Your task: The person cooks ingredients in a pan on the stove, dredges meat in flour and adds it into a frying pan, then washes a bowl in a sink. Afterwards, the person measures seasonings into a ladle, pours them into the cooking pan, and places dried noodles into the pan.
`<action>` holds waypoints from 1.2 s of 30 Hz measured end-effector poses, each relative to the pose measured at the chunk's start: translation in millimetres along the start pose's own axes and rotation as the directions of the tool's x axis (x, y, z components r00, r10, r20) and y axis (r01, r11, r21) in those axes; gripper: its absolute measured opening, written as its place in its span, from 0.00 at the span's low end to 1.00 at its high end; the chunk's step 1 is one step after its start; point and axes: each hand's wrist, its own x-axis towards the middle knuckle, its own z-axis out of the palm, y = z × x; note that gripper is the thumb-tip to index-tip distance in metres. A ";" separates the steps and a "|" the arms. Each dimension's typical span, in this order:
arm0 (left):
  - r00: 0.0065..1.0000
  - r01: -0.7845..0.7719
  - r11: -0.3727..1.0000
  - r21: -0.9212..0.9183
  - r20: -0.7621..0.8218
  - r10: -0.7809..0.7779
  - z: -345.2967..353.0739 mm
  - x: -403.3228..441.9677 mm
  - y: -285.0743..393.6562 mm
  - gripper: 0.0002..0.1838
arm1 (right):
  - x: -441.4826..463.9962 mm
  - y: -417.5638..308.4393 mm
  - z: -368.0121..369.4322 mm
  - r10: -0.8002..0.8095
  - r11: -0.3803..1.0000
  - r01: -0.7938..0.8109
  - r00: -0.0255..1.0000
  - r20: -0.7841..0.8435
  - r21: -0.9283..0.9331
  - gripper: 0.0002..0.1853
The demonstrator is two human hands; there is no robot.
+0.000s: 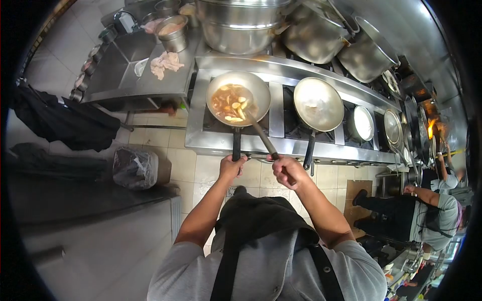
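Note:
On the left burner of the stove sits a frying pan holding brown sauce with pale sliced pieces. My left hand is closed around the pan's black handle. In my right hand is the dark handle of a long cooking utensil. The utensil slants down to the left, and its head lies among the food, where I cannot make out its exact shape. A second frying pan stands on the burner to the right, its black handle toward me, touched by neither hand.
Behind the burners stand a large steamer pot and deep stockpots. On the left counter lie a crumpled cloth and a metal container. A lined bin stands at left. Co-workers and a flame are at right.

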 end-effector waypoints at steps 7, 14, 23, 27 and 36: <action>0.996 0.032 0.996 0.080 0.078 -0.038 -16.7 -7.4 -15.7 0.13 | -30.2 -14.0 18.5 -0.114 0.952 0.090 0.991 -0.064 -0.292 0.11; 0.995 0.062 0.988 0.142 0.075 -0.073 -41.4 -34.0 -25.5 0.17 | -22.8 -2.1 -10.6 -0.562 0.108 0.173 0.823 0.083 -0.979 0.11; 0.990 0.071 0.993 0.096 0.117 -0.082 -43.7 -34.6 -21.3 0.19 | -13.5 10.5 -8.8 -0.461 0.328 0.053 0.880 -0.111 -0.943 0.13; 0.989 0.082 0.990 0.111 0.113 -0.095 -42.8 -36.5 -18.4 0.16 | -21.1 -6.6 -3.6 -0.032 0.999 0.033 0.999 -0.037 0.029 0.18; 0.995 0.084 0.980 0.180 0.027 -0.091 -42.2 -49.9 -8.8 0.15 | -41.8 -7.8 13.8 -0.253 0.750 0.118 0.960 -0.118 -0.650 0.13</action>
